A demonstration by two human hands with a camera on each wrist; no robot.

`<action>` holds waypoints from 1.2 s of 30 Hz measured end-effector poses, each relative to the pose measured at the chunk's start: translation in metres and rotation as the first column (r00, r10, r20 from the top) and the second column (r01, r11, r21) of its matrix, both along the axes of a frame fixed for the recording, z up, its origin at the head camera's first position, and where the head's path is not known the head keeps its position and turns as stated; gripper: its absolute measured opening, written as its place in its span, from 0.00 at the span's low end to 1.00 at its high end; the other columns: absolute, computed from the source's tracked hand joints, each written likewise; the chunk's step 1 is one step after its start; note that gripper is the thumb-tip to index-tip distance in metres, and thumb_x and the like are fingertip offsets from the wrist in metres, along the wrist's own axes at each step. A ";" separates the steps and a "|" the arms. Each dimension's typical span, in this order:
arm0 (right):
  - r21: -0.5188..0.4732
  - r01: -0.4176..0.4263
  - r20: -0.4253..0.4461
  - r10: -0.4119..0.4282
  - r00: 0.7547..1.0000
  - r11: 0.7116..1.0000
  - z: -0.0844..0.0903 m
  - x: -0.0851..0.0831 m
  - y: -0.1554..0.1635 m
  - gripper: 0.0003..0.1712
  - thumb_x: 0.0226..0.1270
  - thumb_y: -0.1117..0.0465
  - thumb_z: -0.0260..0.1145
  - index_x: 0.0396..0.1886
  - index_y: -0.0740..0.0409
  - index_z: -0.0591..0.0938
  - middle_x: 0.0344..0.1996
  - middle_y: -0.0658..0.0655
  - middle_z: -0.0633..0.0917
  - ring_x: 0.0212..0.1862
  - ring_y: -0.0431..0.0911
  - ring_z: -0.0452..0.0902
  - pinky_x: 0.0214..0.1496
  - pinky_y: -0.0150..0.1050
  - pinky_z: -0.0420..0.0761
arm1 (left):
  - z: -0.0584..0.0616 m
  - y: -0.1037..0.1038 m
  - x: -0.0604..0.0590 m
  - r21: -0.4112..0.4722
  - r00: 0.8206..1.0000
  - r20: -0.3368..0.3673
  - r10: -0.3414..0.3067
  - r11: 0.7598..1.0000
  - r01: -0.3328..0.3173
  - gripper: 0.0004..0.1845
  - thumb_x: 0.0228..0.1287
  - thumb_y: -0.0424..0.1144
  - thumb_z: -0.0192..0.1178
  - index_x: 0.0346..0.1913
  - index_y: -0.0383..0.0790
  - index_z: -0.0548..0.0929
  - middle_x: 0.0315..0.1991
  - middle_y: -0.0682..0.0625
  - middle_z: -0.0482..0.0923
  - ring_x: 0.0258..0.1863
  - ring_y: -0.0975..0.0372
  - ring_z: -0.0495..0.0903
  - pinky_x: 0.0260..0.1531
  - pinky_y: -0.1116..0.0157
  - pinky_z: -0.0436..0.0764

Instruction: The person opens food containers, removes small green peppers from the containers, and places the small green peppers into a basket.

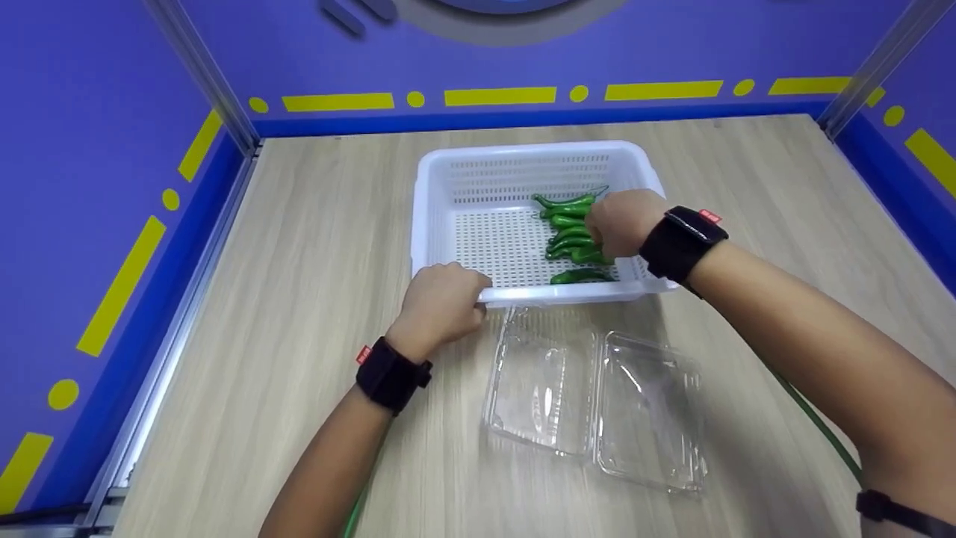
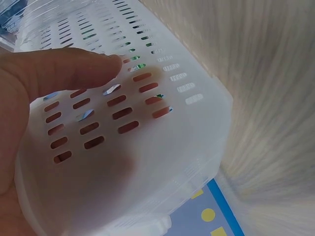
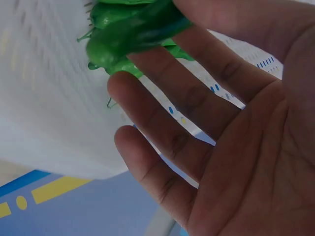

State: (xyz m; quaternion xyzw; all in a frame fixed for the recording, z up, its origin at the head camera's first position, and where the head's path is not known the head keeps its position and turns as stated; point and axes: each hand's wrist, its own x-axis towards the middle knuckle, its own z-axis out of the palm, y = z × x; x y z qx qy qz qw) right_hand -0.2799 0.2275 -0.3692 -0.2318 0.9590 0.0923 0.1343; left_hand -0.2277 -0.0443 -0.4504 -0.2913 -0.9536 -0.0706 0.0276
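Observation:
A white perforated plastic basket (image 1: 553,294) stands on the wooden table with several green chili peppers (image 1: 571,223) lying along its right side. My left hand (image 1: 444,302) grips the basket's front left corner; in the left wrist view its thumb presses the outside of the slotted wall (image 2: 172,152), and the fingers show dimly through from inside. Inside the basket on the right, my right hand (image 1: 626,223) pinches one green chili pepper (image 3: 133,37) between thumb and fingers, as the right wrist view shows. The ring and little fingers stay extended, away from the pepper.
A clear plastic clamshell box (image 1: 650,411) lies unfolded in front of the basket, close to its front wall. Blue panels with yellow marks (image 1: 500,96) stand behind and on both sides of the table (image 1: 314,246).

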 end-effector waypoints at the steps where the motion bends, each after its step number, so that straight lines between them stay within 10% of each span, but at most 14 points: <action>1: 0.016 0.007 0.020 -0.008 1.000 1.000 -0.002 -0.002 -0.002 0.08 0.52 0.68 0.68 0.21 0.55 0.77 0.19 0.50 0.72 0.26 0.47 0.66 0.28 0.39 0.65 | 0.000 0.000 0.000 0.000 1.000 0.001 0.000 1.000 0.000 0.02 0.54 0.36 0.64 0.29 0.48 0.85 0.20 0.54 0.79 0.21 0.56 0.77 0.23 0.54 0.78; 15: 0.198 -0.004 0.080 -0.012 0.997 0.980 -0.026 -0.020 -0.016 0.10 0.59 0.67 0.61 0.21 0.56 0.72 0.18 0.53 0.69 0.24 0.48 0.64 0.28 0.42 0.68 | 0.001 0.001 0.001 -0.001 1.000 0.005 0.004 1.000 -0.004 0.03 0.53 0.35 0.63 0.28 0.48 0.84 0.21 0.54 0.80 0.22 0.56 0.78 0.23 0.55 0.78; 36: 0.150 -0.004 0.068 -0.006 0.998 0.989 -0.049 -0.034 -0.015 0.06 0.52 0.68 0.68 0.26 0.58 0.77 0.23 0.56 0.78 0.26 0.50 0.72 0.30 0.45 0.74 | 0.003 -0.002 -0.001 -0.003 1.000 0.007 -0.003 1.000 0.003 0.04 0.54 0.35 0.65 0.26 0.48 0.83 0.20 0.54 0.78 0.22 0.56 0.78 0.22 0.55 0.77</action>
